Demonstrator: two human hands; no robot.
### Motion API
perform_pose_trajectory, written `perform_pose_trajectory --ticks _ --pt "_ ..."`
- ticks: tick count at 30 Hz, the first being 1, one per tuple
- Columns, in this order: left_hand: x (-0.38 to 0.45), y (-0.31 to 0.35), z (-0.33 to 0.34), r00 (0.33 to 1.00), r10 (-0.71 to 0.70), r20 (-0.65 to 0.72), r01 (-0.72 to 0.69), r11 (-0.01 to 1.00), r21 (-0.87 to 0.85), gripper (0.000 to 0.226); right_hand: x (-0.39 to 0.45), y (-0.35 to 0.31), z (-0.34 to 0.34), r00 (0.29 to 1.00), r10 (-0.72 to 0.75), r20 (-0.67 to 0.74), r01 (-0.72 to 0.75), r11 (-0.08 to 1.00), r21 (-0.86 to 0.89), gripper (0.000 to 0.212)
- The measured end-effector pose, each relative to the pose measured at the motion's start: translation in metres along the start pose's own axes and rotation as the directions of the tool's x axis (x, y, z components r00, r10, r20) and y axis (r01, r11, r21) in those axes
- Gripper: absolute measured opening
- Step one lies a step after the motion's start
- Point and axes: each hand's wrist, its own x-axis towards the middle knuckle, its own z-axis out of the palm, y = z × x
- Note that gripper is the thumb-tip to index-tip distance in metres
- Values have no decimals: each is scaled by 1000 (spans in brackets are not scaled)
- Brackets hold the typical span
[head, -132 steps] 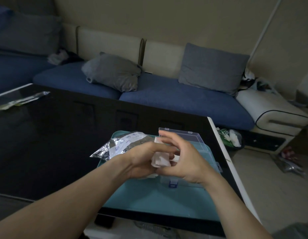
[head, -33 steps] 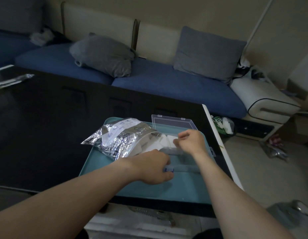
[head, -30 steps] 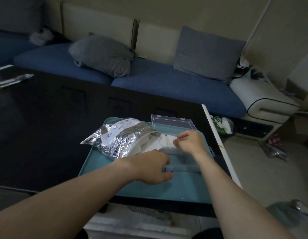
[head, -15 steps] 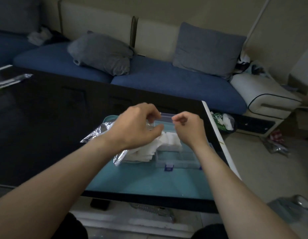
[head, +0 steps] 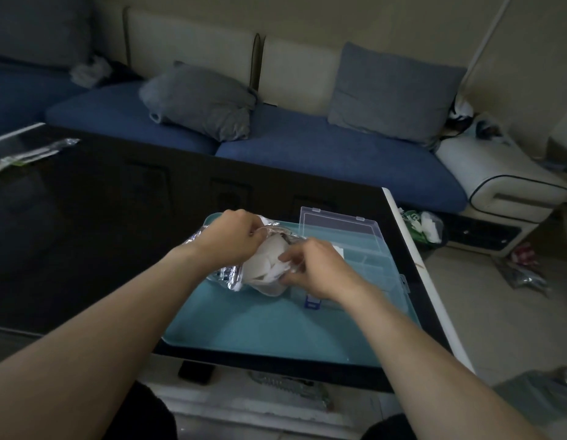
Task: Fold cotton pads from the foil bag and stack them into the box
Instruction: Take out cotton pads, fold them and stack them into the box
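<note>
A crinkled silver foil bag (head: 226,276) lies on the teal tray (head: 276,331), its open mouth facing right with white cotton pads (head: 263,260) showing inside. My left hand (head: 233,238) grips the bag's upper edge. My right hand (head: 314,268) pinches at the pads at the bag's mouth. The clear plastic box (head: 368,265) sits on the tray's right side, its lid (head: 337,225) propped open behind it, and a white pad corner (head: 338,249) shows inside. A blue latch (head: 311,303) marks the box's front.
The tray rests on a glossy black table (head: 101,223) whose white right edge (head: 415,265) borders the floor. A plastic-wrapped item (head: 31,154) lies at the table's far left. A blue sofa with grey cushions (head: 199,100) stands behind. Bags (head: 425,225) lie on the floor.
Both hands dropped from above the box down to the foil bag. My left hand now holds the bag's edge and my right hand has reached into its mouth at the pads.
</note>
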Motion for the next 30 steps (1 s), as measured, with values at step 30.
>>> perform_pose_trajectory --ticks 30 --pt "-14 29 -14 990 138 -19 -139 967 -216 91 -31 23 -44 934 247 -257 80 558 826 8"
